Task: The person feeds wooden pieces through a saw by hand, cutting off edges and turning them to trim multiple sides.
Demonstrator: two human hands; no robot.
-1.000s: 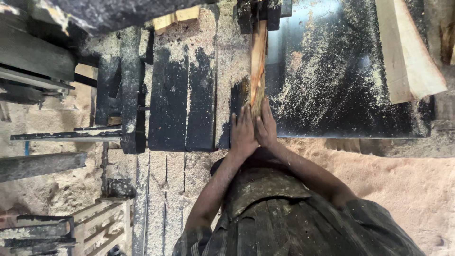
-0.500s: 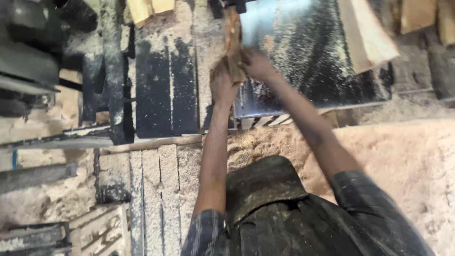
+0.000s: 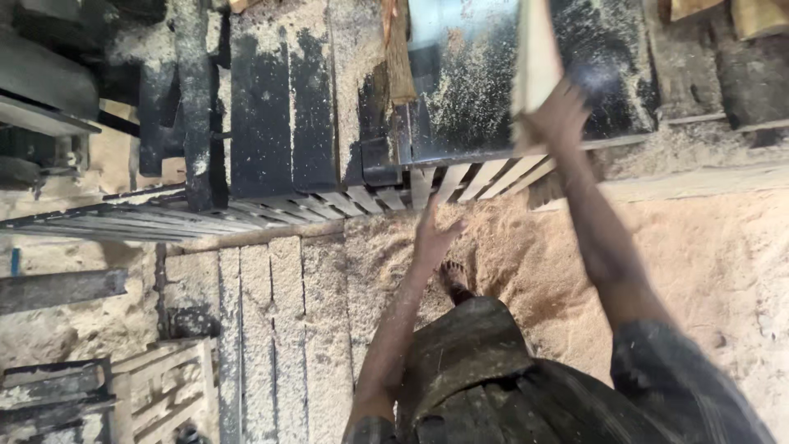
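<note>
My right hand [image 3: 561, 115] reaches out over the dark metal saw table [image 3: 468, 99] and grips the near end of a pale wooden plank [image 3: 534, 57] lying on it. My left hand [image 3: 433, 237] hangs free below the table's near edge, fingers apart, holding nothing. A thin strip of wood [image 3: 399, 57] lies on the table to the left of the plank, touched by neither hand. My bare foot [image 3: 454, 279] shows on the sawdust below.
Thick sawdust [image 3: 723, 263] covers the floor. Dark machine parts and rails [image 3: 197, 107] stand to the left. Wooden floor slats [image 3: 255, 329] run along the lower left, and wood offcuts [image 3: 756, 16] sit at the top right.
Both hands have left the thin wood strip. My right hand swung right and took hold of the pale plank. My left hand dropped below the table edge. The view tilted down.
</note>
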